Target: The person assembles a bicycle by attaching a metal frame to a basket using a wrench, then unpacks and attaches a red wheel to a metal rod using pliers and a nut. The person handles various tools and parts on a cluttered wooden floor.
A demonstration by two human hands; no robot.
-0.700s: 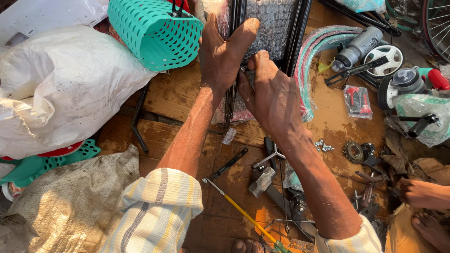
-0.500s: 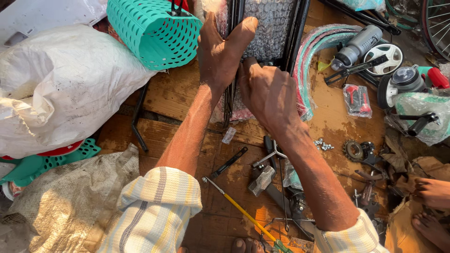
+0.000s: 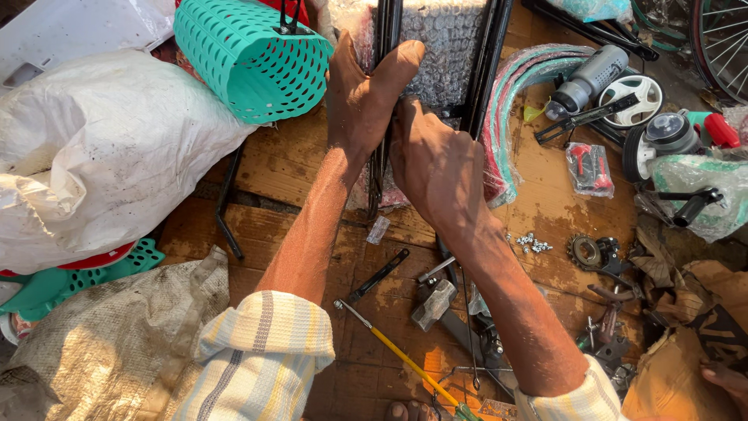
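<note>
The person is bending over a wooden floor (image 3: 280, 164) full of bicycle parts. The left hand (image 3: 362, 97) is wrapping around a thin black metal tube (image 3: 379, 168) of a frame part, with the thumb stretched out to the right across it. The right hand (image 3: 436, 168) is pressing just beside it, fingers curled down onto the same tube; what is under these fingers I cannot tell.

The tube is lying in the middle of the floor, partly on a sheet of bubble wrap (image 3: 440, 47). Its long axis is running away from the person, from near the forearms toward the top of the view, and the far end is going out of sight there.

To do this well, I think both hands should be keeping the tube steady and pushing along its length, not sideways, so it is not twisting. A turquoise basket (image 3: 249, 58) is standing near on the left, a hammer (image 3: 432, 302) and a yellow screwdriver (image 3: 405, 359) are lying closer to the person.
</note>
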